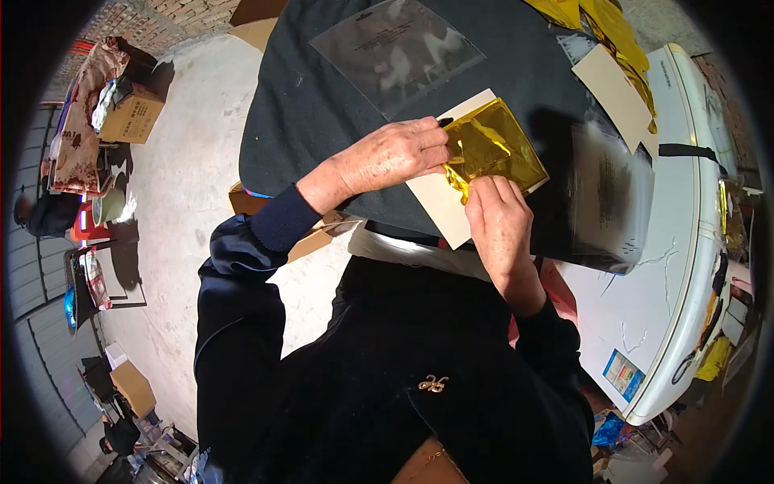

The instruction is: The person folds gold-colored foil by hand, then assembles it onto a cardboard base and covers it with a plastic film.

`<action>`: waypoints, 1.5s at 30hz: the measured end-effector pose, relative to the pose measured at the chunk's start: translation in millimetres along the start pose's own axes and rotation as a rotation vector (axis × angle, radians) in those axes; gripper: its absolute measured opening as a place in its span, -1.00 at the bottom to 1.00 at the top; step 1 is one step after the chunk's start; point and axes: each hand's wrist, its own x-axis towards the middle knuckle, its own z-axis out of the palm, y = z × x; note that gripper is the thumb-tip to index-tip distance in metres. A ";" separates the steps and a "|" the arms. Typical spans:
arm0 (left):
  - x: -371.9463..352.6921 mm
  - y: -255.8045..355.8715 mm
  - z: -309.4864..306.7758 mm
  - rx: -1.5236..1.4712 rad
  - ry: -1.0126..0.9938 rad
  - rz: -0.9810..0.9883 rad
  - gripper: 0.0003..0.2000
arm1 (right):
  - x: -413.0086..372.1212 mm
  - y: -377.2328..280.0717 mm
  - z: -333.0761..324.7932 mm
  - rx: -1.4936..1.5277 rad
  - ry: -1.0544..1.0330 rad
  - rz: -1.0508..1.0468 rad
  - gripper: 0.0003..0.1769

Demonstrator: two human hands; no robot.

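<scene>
A shiny gold film sheet [504, 149] lies folded over a cream card [439, 206] on the dark cloth-covered table [322, 113]. My left hand [395, 153] is closed at the film's left edge, fingers bent together; a small black bit shows by its fingertips, too small to name. Opposite it, my right hand [500, 222] pinches the film's crumpled lower edge. The card sticks out beyond the film at the top and lower left. Fingertips of both hands partly cover the film's edge.
A clear printed plastic bag [395, 52] lies beyond my hands. A stack of clear bags [613, 194] and another cream card [617, 93] are to the right. Gold film [613, 36] drapes at the top right. A white appliance [621, 315] borders the table; cardboard boxes [133, 113] stand left.
</scene>
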 end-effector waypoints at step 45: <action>-37.9 49.0 -5.7 0.083 0.084 -0.241 -0.61 | 3.9 -2.3 3.8 -0.063 -0.077 -0.004 -0.81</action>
